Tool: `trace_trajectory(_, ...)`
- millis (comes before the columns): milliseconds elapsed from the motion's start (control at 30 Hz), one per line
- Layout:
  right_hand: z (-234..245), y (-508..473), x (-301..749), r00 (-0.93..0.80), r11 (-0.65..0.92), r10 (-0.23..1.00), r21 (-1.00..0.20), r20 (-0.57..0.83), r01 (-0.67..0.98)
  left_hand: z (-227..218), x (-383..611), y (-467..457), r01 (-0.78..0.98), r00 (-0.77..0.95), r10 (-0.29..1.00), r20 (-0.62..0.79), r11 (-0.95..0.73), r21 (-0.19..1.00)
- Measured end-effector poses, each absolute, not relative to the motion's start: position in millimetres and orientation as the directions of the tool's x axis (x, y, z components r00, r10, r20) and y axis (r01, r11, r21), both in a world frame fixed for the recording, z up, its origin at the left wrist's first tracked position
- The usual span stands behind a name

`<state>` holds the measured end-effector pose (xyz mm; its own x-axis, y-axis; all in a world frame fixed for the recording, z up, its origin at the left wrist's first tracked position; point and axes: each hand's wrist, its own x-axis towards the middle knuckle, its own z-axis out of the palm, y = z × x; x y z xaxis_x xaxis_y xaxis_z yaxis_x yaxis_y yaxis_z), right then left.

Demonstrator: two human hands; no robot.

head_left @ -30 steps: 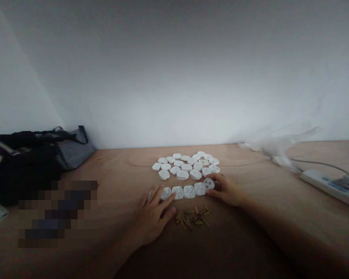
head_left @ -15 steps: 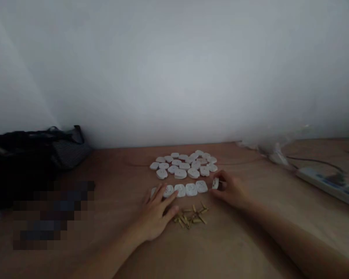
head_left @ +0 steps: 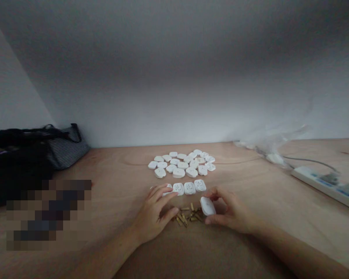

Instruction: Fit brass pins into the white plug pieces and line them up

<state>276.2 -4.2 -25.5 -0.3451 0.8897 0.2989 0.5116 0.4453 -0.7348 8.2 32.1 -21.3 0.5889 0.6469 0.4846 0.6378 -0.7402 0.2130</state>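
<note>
My right hand [head_left: 228, 211] grips a white rounded-square plastic cover [head_left: 207, 206] between thumb and fingers. The cover is tilted, its smooth face showing, beside a loose pile of small brass-coloured pins [head_left: 184, 220]. My left hand [head_left: 158, 207] rests with fingers apart over the left end of a row of similar white pieces [head_left: 189, 188], hiding part of it. Its thumb reaches to the left edge of the pile. The pieces in the row lie with their recessed, detailed side up.
Beyond the row lies a cluster of several more white pieces [head_left: 182, 165] on the wooden table [head_left: 116, 201]. A power strip [head_left: 322, 186] with a cable and a clear plastic bag [head_left: 276, 147] are at the right. A dark bag [head_left: 20, 166] stands at the left near a blurred-out patch.
My right hand has moved left and nearer to me with the white plastic cover, which has turned to show its smooth face. My left hand stays almost in place.
</note>
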Motion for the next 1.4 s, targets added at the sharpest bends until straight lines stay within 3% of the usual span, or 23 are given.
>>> trace_trajectory(267, -23, 0, 282, -0.359, 0.51, 0.853, -0.756, 0.38, 0.412, -21, 7, 33, 0.596, 0.624, 0.627, 0.467, -0.768, 0.235)
trace_trajectory(433, -40, 22, 296, -0.257, 0.49, 0.868, -0.82, 0.426, 0.297, -20, 8, 27, 0.455, 0.765, 0.53, 0.366, -0.847, 0.274)
trace_trajectory(533, -51, 38, 307, -0.173, 0.4, 0.917, -0.829, 0.36, 0.391, -20, 11, 23, 0.432, 0.816, 0.498, 0.294, -0.862, 0.264)
trace_trajectory(633, -56, 50, 314, -0.154, 0.371, 0.923, -0.709, 0.353, 0.599, -18, 12, 21, 0.532, 0.781, 0.572, 0.251, -0.82, 0.212)
trace_trajectory(733, -56, 55, 316, -0.174, 0.368, 0.921, -0.627, 0.349, 0.687, -14, 12, 18, 0.624, 0.732, 0.647, 0.214, -0.762, 0.172)
trace_trajectory(967, -34, 25, 305, -0.339, 0.567, 0.817, -0.537, 0.467, 0.625, 2, 15, 2, 0.473, 0.867, 0.497, 0.046, -0.848, 0.238)
trace_trajectory(1133, -16, -6, 287, -0.731, 0.744, 0.631, -0.47, 0.26, 0.475, 0, 13, -1, 0.393, 0.91, 0.414, 0.023, -0.879, 0.269)
trace_trajectory(1267, -14, -13, 282, -0.798, 0.751, 0.585, -0.47, 0.146, 0.464, -6, 12, 4, 0.399, 0.904, 0.425, 0.058, -0.883, 0.246)
trace_trajectory(1400, -21, -10, 288, -0.788, 0.739, 0.606, -0.444, 0.109, 0.507, -3, 15, 12, 0.387, 0.919, 0.394, -0.023, -0.89, 0.243)
